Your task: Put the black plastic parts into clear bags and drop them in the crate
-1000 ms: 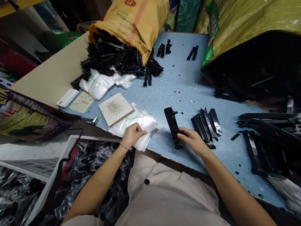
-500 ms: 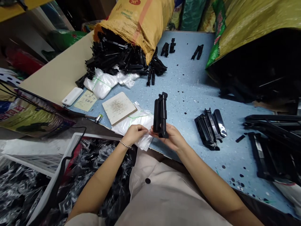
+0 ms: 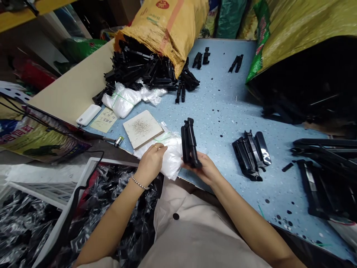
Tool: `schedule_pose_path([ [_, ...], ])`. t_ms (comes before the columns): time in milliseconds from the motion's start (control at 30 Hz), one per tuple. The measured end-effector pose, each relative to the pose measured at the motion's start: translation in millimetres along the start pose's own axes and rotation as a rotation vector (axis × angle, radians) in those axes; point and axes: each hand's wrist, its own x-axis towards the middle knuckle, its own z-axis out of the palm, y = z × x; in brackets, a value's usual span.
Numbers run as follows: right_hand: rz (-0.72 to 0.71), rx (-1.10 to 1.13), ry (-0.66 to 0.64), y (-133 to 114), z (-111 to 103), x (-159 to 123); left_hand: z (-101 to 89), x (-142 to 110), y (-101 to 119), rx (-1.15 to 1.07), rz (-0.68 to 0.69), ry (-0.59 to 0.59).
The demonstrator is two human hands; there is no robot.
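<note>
My right hand (image 3: 205, 168) is closed around the lower end of a pair of slim black plastic parts (image 3: 189, 143), held upright above the table's front edge. To its left, my left hand (image 3: 150, 163), with a ring and a bead bracelet, lies over a stack of clear plastic bags (image 3: 173, 158) tied with green string. Its fingers are curled together; whether a bag edge is between them is hidden. Just behind the bags a square pale board (image 3: 142, 128) with brown specks lies partly on them.
A yellow sack (image 3: 170, 26) spills black parts (image 3: 139, 70) at the back left. Three similar parts (image 3: 251, 154) lie to the right, beside a larger pile (image 3: 320, 182). Another open sack (image 3: 301, 33) stands behind. A crate of bagged parts (image 3: 111, 193) sits below left.
My left hand has moved left and slightly up, away from my right hand, onto the bag stack. The black parts tilt a little more and sit slightly lower.
</note>
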Motion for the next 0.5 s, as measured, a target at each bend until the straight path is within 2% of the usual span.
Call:
schedule_pose_path([
  [167, 0.534, 0.269, -0.373, 18.5, -20.4, -40.5, 10.8, -3.3, -4.7, -0.091, 0.029, 0.034],
  [233, 0.617, 0.369, -0.409, 26.7, -21.3, -38.8, 9.7, -10.1, -1.7, -0.108, 0.073, 0.058],
  [300, 0.549, 0.343, -0.359, 29.8, -17.2, -27.2, 7.8, -21.4, 7.5, -0.112, 0.185, 0.09],
  [400, 0.299, 0.047, -0.203, 27.0, -7.1, -6.6, 8.3, -40.7, 28.5, -0.173, 0.401, 0.084],
  [500, 0.108, -0.188, -0.077, 26.1, 2.1, 0.7, 12.9, -51.8, 45.6, -0.209, 0.498, 0.039],
])
